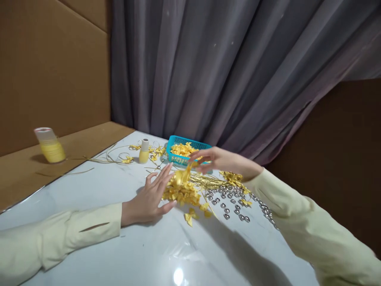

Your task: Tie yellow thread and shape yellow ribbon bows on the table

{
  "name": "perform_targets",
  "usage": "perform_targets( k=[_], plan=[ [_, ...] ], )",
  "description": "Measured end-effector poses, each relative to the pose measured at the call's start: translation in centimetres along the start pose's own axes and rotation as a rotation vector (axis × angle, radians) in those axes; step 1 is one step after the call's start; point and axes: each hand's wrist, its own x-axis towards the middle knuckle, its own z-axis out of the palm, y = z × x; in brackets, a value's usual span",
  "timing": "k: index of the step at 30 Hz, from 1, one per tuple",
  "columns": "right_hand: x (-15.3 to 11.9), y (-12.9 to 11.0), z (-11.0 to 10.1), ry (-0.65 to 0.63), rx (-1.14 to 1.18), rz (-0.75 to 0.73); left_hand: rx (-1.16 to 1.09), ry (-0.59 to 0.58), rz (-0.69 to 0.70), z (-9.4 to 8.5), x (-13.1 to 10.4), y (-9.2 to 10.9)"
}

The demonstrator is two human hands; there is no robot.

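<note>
A heap of small yellow satin ribbon bows lies on the white marble-patterned tabletop. My left hand rests at the heap's left side, fingers spread, the fingertips touching or nearly touching the bows. Above the heap's far right side hovers my right hand, its fingers curved and apart. Blurred yellow ribbon shows just under its fingertips; whether they touch it I cannot tell. Behind that hand stands a turquoise basket with more yellow bows inside. A few loose bows lie in front of the heap.
Silver heart-shaped rings and a bundle of gold wires lie right of the heap. A small yellow thread spool stands behind, with gold cords nearby. A larger yellow spool stands far left. A grey curtain hangs behind.
</note>
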Motion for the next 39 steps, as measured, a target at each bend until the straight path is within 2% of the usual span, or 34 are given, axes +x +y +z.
perform_targets(
  k=[4, 7, 10, 12, 15, 18, 22, 30, 35, 39],
  plan=[
    [-4.0, -0.4, 3.9, 0.064, -0.324, -0.138, -0.057, 0.147, 0.381, -1.0, -0.3, 0.6],
    [-6.6, 0.3, 6.1, 0.111, -0.419, -0.154, -0.117, 0.127, 0.659, -1.3, -0.3, 0.9],
    [-8.3, 1.6, 8.4, 0.169, -0.433, -0.111, -0.139, 0.087, 0.784, -1.3, 0.0, 1.2],
    [-8.6, 2.3, 10.1, 0.189, -0.404, -0.045, -0.153, 0.097, 0.782, -1.4, 0.0, 1.6],
    [-8.4, 2.8, 12.6, 0.216, -0.292, -0.013, -0.165, 0.097, 0.614, -1.6, -0.1, 2.5],
    [-7.5, 2.5, 14.8, 0.243, -0.182, -0.081, -0.144, -0.008, 0.429, -1.8, -0.2, 3.3],
    [-6.1, 2.1, 16.9, 0.267, -0.163, -0.179, -0.128, -0.165, 0.382, -1.7, -0.1, 3.3],
    [-5.9, 2.6, 17.9, 0.309, -0.083, -0.097, -0.271, -0.391, 0.404, -1.5, 0.0, 2.6],
    [-6.3, 2.7, 18.0, 0.298, -0.039, -0.097, -0.346, -0.417, 0.45, -1.7, 0.3, 2.5],
    [-6.4, 2.3, 18.1, 0.288, -0.075, -0.075, -0.343, -0.412, 0.431, -1.6, 0.3, 2.4]
  ],
)
